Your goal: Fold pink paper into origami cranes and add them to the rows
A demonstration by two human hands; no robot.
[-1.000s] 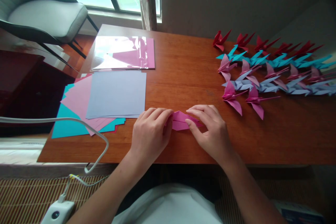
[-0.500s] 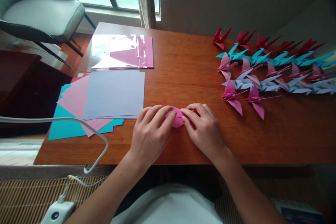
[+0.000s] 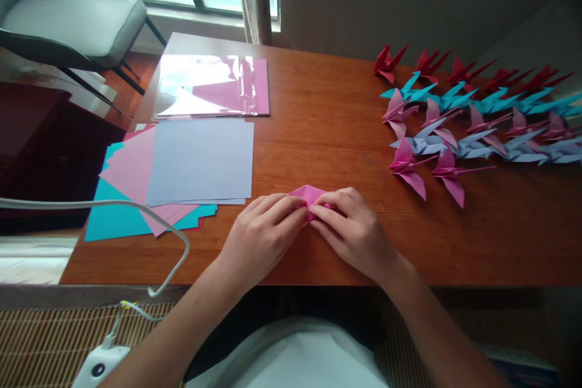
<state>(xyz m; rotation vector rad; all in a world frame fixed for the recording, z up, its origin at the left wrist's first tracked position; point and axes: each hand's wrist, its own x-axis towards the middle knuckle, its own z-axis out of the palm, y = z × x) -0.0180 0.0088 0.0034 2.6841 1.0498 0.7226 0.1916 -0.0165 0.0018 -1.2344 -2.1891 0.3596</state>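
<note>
- Reaching inward from the lower left and lower right of the frame with left forearm [image 3: 195, 309] and right forearm [image 3: 436, 309], wrists just past the near edge of the desk [image 3: 318, 115].
- Closing the left hand [image 3: 264, 230] over the left part of the folded pink paper [image 3: 307, 193], knuckles up, fingers curved toward the lower centre of the frame.
- Pinching the right part with thumb and fingertips of the right hand [image 3: 352, 227], nearly meeting the left fingertips; closed on paper with both grips, low over the desk.
- Likely light and thin, fairly stiff at the layered folds, not very slippery, easily creased or torn; best taken by the folded outer edges with a gentle pinch.
- Showing at centre left lavender sheets [image 3: 202, 163], overlapping light pink sheets [image 3: 127, 163] and turquoise sheets [image 3: 113, 218].
- Showing at right two magenta cranes [image 3: 448, 177], then, farther off, rows of lavender cranes [image 3: 473, 145], turquoise cranes [image 3: 411, 91] and red cranes [image 3: 385, 65].
- Showing at upper left, beyond the lavender sheets, a plastic-wrapped pack [image 3: 261, 88].
</note>
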